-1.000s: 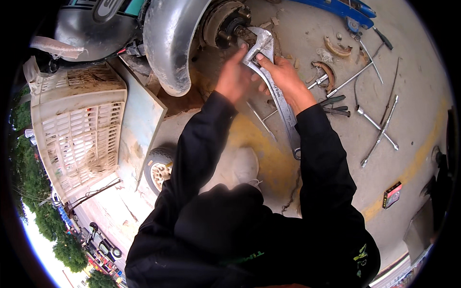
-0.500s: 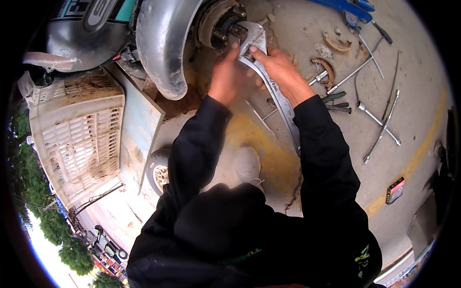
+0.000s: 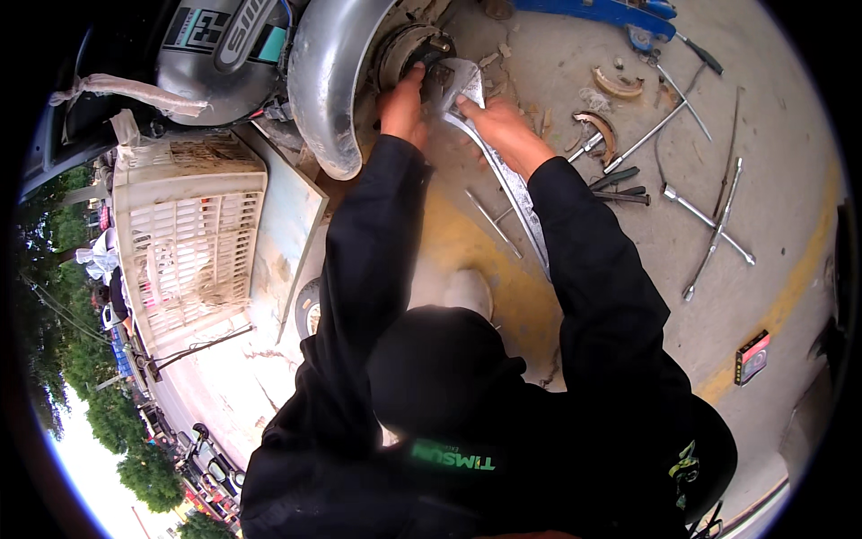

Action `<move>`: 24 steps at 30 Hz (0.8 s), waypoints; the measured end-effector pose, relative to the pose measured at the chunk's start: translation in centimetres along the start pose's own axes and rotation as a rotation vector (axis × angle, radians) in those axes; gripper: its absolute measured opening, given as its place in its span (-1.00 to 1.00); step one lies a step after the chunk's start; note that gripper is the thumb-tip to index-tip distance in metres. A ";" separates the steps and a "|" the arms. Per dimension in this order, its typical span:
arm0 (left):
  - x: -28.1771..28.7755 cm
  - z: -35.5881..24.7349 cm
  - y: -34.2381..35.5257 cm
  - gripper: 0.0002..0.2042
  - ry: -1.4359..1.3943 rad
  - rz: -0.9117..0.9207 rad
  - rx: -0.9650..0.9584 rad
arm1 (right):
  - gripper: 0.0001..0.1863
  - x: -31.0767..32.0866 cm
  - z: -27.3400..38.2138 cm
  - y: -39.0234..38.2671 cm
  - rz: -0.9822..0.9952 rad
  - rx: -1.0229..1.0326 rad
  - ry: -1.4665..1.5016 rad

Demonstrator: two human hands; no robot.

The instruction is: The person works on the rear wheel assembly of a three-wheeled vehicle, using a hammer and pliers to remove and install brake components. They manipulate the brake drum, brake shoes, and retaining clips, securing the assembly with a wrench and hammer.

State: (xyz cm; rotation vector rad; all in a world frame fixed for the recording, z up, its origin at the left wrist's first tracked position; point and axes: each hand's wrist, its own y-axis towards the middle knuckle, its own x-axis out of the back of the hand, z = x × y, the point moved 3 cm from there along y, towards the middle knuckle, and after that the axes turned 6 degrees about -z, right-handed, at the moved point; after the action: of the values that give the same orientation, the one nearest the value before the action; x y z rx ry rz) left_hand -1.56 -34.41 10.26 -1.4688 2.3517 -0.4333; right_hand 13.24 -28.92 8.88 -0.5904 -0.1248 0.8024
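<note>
A large silver adjustable wrench (image 3: 499,169) slants down from the wheel hub, its long handle running beside my right forearm. My right hand (image 3: 505,128) is closed around it just below the head, thumb on top. The wrench's jaw end lies close to the hub's centre; whether it grips the nut I cannot tell. My left hand (image 3: 401,110) is on the near edge of the round, dirty wheel hub (image 3: 406,56), thumb up against its face and fingers mostly hidden. A bent silver fender (image 3: 325,99) curves down just left of the hub.
Right on the concrete lie brake shoes (image 3: 618,83), pliers (image 3: 621,184), a cross-shaped lug wrench (image 3: 709,225), a T-handle wrench (image 3: 660,135) and a small box (image 3: 752,357). A blue jack (image 3: 593,11) stands beyond. At left are a white plastic crate (image 3: 193,225) and a board (image 3: 292,216).
My left hand has moved from beside the wrench's jaw up and left onto the hub. The wrench head has shifted slightly away from the hub's centre. The whole view has turned a little.
</note>
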 end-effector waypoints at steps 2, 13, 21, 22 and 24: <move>-0.5 -0.3 1.8 -0.60 0.025 -0.030 0.067 | -0.38 -0.1 -0.2 0.3 -0.073 -0.043 0.017; 1.0 2.3 0.2 -0.72 -0.374 0.117 0.138 | -0.49 0.2 -0.4 -0.3 0.024 -0.119 0.300; 0.7 3.5 0.5 -0.61 -0.367 0.303 0.239 | -0.58 -2.4 -4.4 1.8 0.582 -0.450 1.144; 0.4 3.6 1.2 -0.59 -0.330 0.304 0.237 | -0.58 -2.4 -4.4 2.2 0.606 -0.455 1.178; 0.6 3.5 2.3 -0.59 -0.299 0.263 0.212 | -0.57 -2.3 -3.8 2.2 0.638 -0.468 1.151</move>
State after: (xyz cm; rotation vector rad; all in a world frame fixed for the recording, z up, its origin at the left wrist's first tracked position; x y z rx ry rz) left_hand -2.11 -34.26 6.11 -1.0327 2.1453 -0.3525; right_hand 11.46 -31.13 4.78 -1.4969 1.0009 0.9289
